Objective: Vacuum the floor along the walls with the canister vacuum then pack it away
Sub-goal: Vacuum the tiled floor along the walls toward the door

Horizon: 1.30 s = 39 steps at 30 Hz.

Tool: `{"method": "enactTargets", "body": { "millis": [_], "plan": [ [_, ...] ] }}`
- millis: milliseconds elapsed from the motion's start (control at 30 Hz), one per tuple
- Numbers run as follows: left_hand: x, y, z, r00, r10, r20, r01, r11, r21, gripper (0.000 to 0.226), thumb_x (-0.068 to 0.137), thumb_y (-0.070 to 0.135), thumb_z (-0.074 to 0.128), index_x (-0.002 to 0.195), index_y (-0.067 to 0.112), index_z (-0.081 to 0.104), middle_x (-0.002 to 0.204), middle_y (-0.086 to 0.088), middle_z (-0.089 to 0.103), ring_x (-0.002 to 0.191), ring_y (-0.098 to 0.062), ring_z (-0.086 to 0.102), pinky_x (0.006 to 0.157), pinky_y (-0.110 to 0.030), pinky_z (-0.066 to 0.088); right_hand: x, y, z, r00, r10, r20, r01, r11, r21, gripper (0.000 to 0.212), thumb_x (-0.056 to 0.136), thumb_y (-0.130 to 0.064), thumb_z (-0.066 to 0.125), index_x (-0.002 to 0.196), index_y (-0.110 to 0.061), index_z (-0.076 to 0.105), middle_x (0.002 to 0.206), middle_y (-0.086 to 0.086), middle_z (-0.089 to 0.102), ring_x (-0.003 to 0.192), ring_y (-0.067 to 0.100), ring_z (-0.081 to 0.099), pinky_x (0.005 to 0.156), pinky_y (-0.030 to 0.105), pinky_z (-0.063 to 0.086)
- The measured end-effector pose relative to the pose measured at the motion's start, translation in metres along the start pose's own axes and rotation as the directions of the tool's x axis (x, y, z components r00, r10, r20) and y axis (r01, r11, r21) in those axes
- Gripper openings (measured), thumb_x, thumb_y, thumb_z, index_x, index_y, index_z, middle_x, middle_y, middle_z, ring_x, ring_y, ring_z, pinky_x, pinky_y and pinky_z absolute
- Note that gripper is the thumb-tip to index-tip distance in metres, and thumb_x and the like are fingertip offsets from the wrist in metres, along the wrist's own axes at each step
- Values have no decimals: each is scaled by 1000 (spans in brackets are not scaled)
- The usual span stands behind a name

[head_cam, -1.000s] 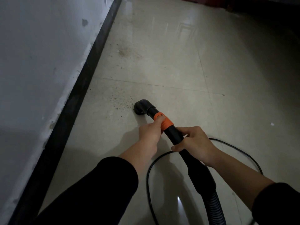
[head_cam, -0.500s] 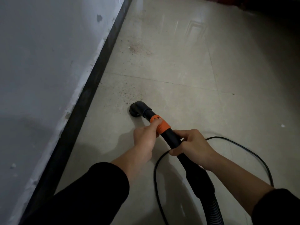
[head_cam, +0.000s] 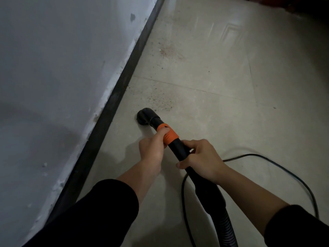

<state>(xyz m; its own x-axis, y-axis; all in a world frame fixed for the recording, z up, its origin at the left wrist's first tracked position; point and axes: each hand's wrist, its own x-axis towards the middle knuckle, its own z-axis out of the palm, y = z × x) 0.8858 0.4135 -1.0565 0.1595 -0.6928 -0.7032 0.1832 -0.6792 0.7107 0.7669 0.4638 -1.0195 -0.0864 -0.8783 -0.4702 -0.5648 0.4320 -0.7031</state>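
A black vacuum hose (head_cam: 207, 191) with an orange band (head_cam: 169, 135) ends in a short black nozzle (head_cam: 146, 115) that points down at the pale tiled floor (head_cam: 222, 113). My left hand (head_cam: 153, 148) grips the hose at the orange band. Just behind it, my right hand (head_cam: 203, 159) grips the black tube. The nozzle sits close to the black skirting (head_cam: 114, 104) of the grey wall (head_cam: 62, 68). Brown dirt specks (head_cam: 160, 100) lie just beyond the nozzle, and a second patch (head_cam: 167, 51) lies farther along the wall. The canister is out of view.
A black power cord (head_cam: 284, 172) loops over the floor to the right of my right arm and under the hose. Dark furniture (head_cam: 302, 4) fills the far right corner. The ribbed hose runs out of frame at the bottom.
The nozzle has shifted left, nearer the skirting, beside the closer dirt patch. Both hands keep the same grip on the hose.
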Motion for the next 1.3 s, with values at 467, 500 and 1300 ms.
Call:
{"method": "enactTargets", "body": {
  "millis": [467, 500, 1300],
  "plan": [
    [15, 9, -31, 996, 45, -82, -49, 997, -52, 28, 77, 35, 76, 77, 8, 67, 84, -10, 70, 76, -21, 64, 67, -30, 44, 16, -22, 27, 998, -52, 34, 52, 999, 4, 38, 64, -4, 77, 99, -17, 74, 83, 14, 69, 77, 31, 65, 70, 35, 53],
    [15, 9, -33, 994, 51, -95, -56, 997, -57, 27, 77, 35, 75, 76, 9, 67, 84, -10, 70, 76, -22, 64, 66, -30, 45, 16, -24, 29, 998, -53, 39, 52, 999, 8, 38, 63, -3, 77, 98, -17, 74, 83, 14, 69, 76, 30, 65, 70, 35, 53],
    [34, 20, -43, 986, 73, -147, -85, 994, -75, 23, 79, 31, 74, 74, 11, 65, 79, -7, 64, 71, -19, 60, 61, -28, 45, 33, -38, 49, 995, -102, -1, 102, 994, -35, 36, 64, -6, 75, 98, -18, 72, 84, 10, 64, 74, 27, 62, 69, 36, 52]
  ]
}}
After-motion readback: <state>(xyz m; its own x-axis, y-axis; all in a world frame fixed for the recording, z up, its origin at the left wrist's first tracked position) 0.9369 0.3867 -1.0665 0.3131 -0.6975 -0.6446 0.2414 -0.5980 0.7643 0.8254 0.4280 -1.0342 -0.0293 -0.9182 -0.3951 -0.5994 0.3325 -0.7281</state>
